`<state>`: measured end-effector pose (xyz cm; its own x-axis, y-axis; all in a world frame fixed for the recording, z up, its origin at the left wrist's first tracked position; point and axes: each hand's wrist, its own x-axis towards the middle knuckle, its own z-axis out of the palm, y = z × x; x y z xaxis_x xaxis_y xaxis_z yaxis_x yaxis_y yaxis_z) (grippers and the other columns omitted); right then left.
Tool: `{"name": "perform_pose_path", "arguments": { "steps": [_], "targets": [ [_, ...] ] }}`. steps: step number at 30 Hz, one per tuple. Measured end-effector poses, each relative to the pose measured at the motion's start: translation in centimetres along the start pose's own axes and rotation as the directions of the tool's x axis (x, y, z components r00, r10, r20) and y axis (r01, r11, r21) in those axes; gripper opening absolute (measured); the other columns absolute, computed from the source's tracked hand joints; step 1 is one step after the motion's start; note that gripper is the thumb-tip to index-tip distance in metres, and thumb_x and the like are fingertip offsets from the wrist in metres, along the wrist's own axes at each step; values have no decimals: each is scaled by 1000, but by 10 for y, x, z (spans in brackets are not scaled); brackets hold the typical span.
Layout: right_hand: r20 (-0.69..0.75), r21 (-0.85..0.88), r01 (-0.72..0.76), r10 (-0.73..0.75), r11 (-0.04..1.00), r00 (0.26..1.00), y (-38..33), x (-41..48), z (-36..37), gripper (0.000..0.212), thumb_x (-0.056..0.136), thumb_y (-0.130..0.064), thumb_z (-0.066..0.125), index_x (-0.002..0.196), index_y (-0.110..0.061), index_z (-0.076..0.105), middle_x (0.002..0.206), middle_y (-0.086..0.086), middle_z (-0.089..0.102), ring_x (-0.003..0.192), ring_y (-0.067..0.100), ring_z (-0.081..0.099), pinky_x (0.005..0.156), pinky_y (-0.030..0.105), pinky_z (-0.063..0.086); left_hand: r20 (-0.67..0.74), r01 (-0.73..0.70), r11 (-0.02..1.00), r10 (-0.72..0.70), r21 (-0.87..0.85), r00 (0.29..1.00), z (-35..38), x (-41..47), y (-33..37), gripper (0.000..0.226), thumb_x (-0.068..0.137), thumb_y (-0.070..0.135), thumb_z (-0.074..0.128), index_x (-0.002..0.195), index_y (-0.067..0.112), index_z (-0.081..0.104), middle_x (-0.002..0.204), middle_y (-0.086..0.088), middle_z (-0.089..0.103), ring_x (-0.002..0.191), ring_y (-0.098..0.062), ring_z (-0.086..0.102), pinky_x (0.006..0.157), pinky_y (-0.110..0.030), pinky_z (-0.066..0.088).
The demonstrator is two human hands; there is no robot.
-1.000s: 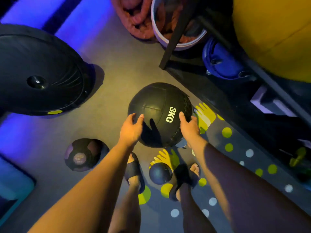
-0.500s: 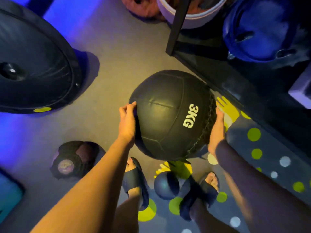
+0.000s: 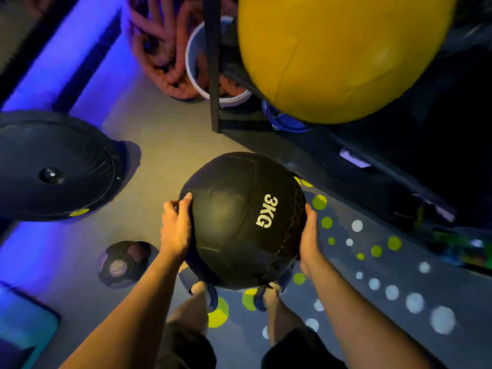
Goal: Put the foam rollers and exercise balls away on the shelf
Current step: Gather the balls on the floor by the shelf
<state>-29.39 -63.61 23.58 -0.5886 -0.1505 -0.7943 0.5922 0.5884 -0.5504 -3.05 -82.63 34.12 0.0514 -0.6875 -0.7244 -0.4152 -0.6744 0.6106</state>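
Note:
A black medicine ball [image 3: 234, 222] marked "3KG" hangs above the floor in front of me, held between both hands. My left hand [image 3: 175, 230] grips its left side with the fingers curved over the leather. On the right side my right hand [image 3: 308, 235] cups the ball, fingers wrapped round its far curve. A big yellow exercise ball [image 3: 332, 54] sits on the dark shelf [image 3: 213, 62] at the upper right. A small dark ball [image 3: 122, 262] lies on the floor to my left.
A black balance dome [image 3: 53, 166] lies on the floor at the left. A white bucket [image 3: 194, 62] with orange ropes stands beside the shelf post. A blue item [image 3: 282, 121] sits low in the shelf. A teal mat [image 3: 24, 326] shows bottom left. My feet stand on a dotted floor mat [image 3: 372, 262].
Both hands moved from the ball's near side to its left and right sides and lifted it off the floor. My view has tipped up, showing the yellow ball again.

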Motion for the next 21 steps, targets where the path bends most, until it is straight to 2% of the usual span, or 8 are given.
{"name": "perform_pose_path", "arguments": {
  "steps": [4, 6, 10, 12, 14, 17, 19, 21],
  "targets": [
    [-7, 44, -19, 20, 999, 1000, -75, -98, -47, 91, 58, -89, 63, 125, -29, 69, 123, -3, 72, 115, 22, 66, 105, 48, 50, 3, -92, 995, 92, -42, 996, 14, -76, 48, 64, 72, 83, 46, 97, 25, 52, 106, -7, 61, 109, -31, 59, 104, -55, 45],
    [-57, 73, -22, 26, 997, 998, -96, -111, -84, 100, 48, -96, 62, 125, -31, 69, 124, -1, 71, 117, 25, 65, 106, 50, 49, 7, -109, 992, 109, -63, 994, 28, -113, 64, 63, 70, 83, 48, 93, 24, 52, 103, -8, 62, 108, -33, 60, 101, -56, 47],
    [-103, 114, 98, -87, 989, 991, -141, -111, -162, 79, 55, -89, 64, 119, -42, 72, 122, -11, 72, 118, 17, 65, 108, 48, 48, 36, -155, 983, 159, -99, 987, 73, -171, 86, 66, 70, 88, 49, 88, 24, 52, 113, -25, 63, 115, -42, 58, 101, -61, 46],
    [-149, 114, 162, -144, 980, 978, -176, -135, -196, 69, 62, -81, 64, 114, -37, 75, 115, -10, 75, 114, 16, 67, 105, 46, 49, 86, -158, 983, 167, -98, 982, 102, -196, 93, 62, 71, 86, 45, 88, 26, 50, 119, -25, 59, 119, -43, 55, 105, -61, 42],
    [-169, 112, 217, -196, 970, 966, -203, -139, -226, 72, 64, -86, 62, 113, -34, 74, 110, -14, 74, 110, 12, 66, 102, 44, 50, 92, -146, 980, 159, -134, 983, 131, -216, 102, 64, 71, 86, 44, 90, 26, 51, 119, -21, 59, 119, -41, 54, 106, -62, 40],
    [-242, 148, 283, -243, 948, 939, -237, -118, -271, 84, 57, -95, 56, 111, -34, 75, 108, -8, 76, 108, 20, 69, 98, 44, 52, 163, -204, 958, 238, -200, 958, 176, -235, 133, 72, 72, 89, 50, 102, 24, 59, 115, -8, 66, 119, -34, 59, 105, -58, 44],
    [-315, 201, 349, -277, 915, 908, -263, -116, -288, 93, 48, -96, 62, 114, -32, 76, 114, -5, 75, 108, 23, 69, 101, 46, 53, 227, -264, 942, 308, -207, 924, 205, -241, 157, 82, 72, 90, 53, 119, 24, 58, 126, -2, 63, 125, -28, 56, 110, -55, 42],
    [-368, 228, 408, -309, 884, 877, -292, -129, -292, 92, 52, -93, 65, 121, -33, 73, 123, -4, 72, 113, 24, 66, 105, 46, 50, 286, -335, 931, 363, -142, 887, 232, -237, 178, 96, 70, 93, 52, 139, 26, 49, 144, -3, 53, 138, -28, 45, 117, -54, 34]
  ]
}}
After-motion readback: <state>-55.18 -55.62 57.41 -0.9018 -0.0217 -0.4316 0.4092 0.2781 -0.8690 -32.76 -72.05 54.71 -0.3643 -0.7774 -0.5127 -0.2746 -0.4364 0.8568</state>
